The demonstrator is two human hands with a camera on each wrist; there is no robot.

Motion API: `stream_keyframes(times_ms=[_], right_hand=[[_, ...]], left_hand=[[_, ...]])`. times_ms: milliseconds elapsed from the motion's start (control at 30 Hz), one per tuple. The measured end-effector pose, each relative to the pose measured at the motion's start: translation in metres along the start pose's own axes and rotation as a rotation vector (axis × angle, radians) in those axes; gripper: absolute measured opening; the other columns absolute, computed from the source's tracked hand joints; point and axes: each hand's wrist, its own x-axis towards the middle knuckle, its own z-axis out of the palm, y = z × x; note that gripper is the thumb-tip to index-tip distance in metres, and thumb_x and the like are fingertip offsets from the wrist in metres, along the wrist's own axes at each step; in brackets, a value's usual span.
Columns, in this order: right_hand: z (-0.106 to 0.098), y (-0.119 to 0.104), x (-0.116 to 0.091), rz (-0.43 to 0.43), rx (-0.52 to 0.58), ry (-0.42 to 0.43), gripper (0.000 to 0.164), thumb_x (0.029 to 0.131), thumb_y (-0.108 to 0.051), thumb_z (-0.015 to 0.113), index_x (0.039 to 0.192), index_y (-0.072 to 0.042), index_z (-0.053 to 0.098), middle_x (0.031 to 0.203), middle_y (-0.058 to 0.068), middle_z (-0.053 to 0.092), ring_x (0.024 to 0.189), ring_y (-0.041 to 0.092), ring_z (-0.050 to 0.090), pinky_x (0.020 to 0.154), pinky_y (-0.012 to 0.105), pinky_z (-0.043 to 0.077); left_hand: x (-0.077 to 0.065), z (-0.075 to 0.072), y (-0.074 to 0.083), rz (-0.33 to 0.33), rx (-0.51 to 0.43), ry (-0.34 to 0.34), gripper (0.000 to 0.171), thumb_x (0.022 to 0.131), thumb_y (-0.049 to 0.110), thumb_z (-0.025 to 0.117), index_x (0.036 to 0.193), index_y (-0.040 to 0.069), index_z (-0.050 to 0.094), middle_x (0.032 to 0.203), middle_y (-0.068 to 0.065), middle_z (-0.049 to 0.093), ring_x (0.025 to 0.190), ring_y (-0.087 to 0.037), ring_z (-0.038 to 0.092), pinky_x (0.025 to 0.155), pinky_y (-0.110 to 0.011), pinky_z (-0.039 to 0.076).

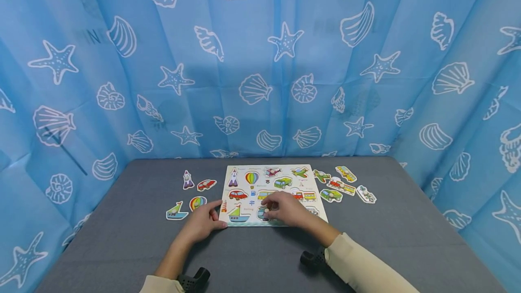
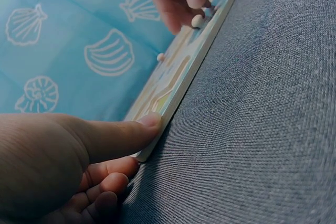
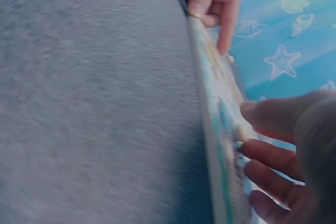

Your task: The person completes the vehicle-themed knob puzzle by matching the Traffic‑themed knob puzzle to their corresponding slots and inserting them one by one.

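A wooden knob puzzle board [image 1: 248, 196] with printed vehicles lies flat on the table. At its near left corner is my left hand [image 1: 202, 223], thumb on the corner and index finger stretched along the left edge. In the left wrist view the thumb [image 2: 123, 136] presses the board's rim, with the other fingers curled beside it. My right hand [image 1: 286, 209] is low over the board's near side, thumb and fingers spread around a small round knob [image 2: 197, 21]. The knob belongs to a blue vehicle piece [image 1: 260, 214], partly hidden by the fingers. A gap shows between thumb and knob in the right wrist view.
Left of the board lie a rocket [image 1: 188, 180], red car [image 1: 206, 185], sailboat [image 1: 177, 211] and balloon piece [image 1: 197, 202]. To its right are a train [image 1: 341, 186], a green truck [image 1: 331, 195] and several other pieces. A blue shell-patterned curtain [image 1: 260, 67] hangs behind the grey table [image 1: 134, 220].
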Motion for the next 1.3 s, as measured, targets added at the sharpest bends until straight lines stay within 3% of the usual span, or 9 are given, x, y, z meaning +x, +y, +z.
stream_keyframes(times_ms=[133, 300, 633, 867, 1100, 1300], right_hand=[[-0.007, 0.001, -0.002, -0.027, 0.079, -0.025, 0.025, 0.087, -0.013, 0.073, 0.109, 0.000, 0.069, 0.096, 0.005, 0.068, 0.087, 0.016, 0.062, 0.078, 0.035, 0.048], [-0.012, 0.003, -0.006, -0.022, 0.098, -0.003, 0.022, 0.090, -0.013, 0.070, 0.108, -0.002, 0.069, 0.093, -0.001, 0.067, 0.085, 0.011, 0.061, 0.077, 0.032, 0.049], [-0.027, 0.008, -0.022, 0.047, 0.016, 0.074, 0.015, 0.092, -0.010, 0.066, 0.105, -0.004, 0.071, 0.092, -0.003, 0.066, 0.083, 0.012, 0.060, 0.074, 0.032, 0.049], [-0.036, 0.028, -0.037, 0.041, 0.001, 0.139, 0.012, 0.090, -0.008, 0.067, 0.100, -0.002, 0.071, 0.091, -0.001, 0.068, 0.081, 0.011, 0.061, 0.070, 0.031, 0.049], [-0.043, 0.044, -0.052, 0.133, -0.042, 0.219, 0.007, 0.090, -0.010, 0.068, 0.096, -0.009, 0.073, 0.087, -0.006, 0.066, 0.074, 0.007, 0.057, 0.066, 0.029, 0.047], [-0.050, 0.056, -0.068, 0.125, -0.074, 0.312, 0.005, 0.088, -0.007, 0.070, 0.092, -0.007, 0.072, 0.083, -0.006, 0.065, 0.070, 0.007, 0.055, 0.064, 0.029, 0.045]], left_hand=[[0.000, 0.000, 0.000, 0.001, -0.007, -0.002, 0.067, 0.075, 0.010, 0.084, 0.133, -0.004, 0.054, 0.071, 0.000, 0.049, 0.061, -0.016, 0.045, 0.055, -0.028, 0.033], [-0.001, 0.000, 0.000, 0.003, -0.013, -0.002, 0.068, 0.075, 0.011, 0.084, 0.134, -0.004, 0.054, 0.072, 0.000, 0.049, 0.062, -0.016, 0.045, 0.056, -0.028, 0.034], [-0.002, 0.000, 0.002, 0.003, -0.015, -0.002, 0.068, 0.075, 0.011, 0.084, 0.134, -0.004, 0.054, 0.071, 0.000, 0.049, 0.062, -0.016, 0.044, 0.055, -0.028, 0.033], [-0.001, 0.000, 0.000, -0.006, -0.006, 0.002, 0.068, 0.075, 0.013, 0.084, 0.134, -0.003, 0.054, 0.072, 0.000, 0.049, 0.062, -0.016, 0.045, 0.056, -0.027, 0.034], [-0.001, 0.001, -0.002, -0.009, -0.025, -0.006, 0.068, 0.075, 0.011, 0.084, 0.135, -0.004, 0.053, 0.071, -0.001, 0.050, 0.062, -0.016, 0.045, 0.055, -0.027, 0.034], [0.000, 0.000, -0.002, -0.007, -0.024, -0.006, 0.068, 0.075, 0.012, 0.084, 0.135, -0.003, 0.053, 0.072, -0.001, 0.050, 0.062, -0.017, 0.045, 0.056, -0.027, 0.034]])
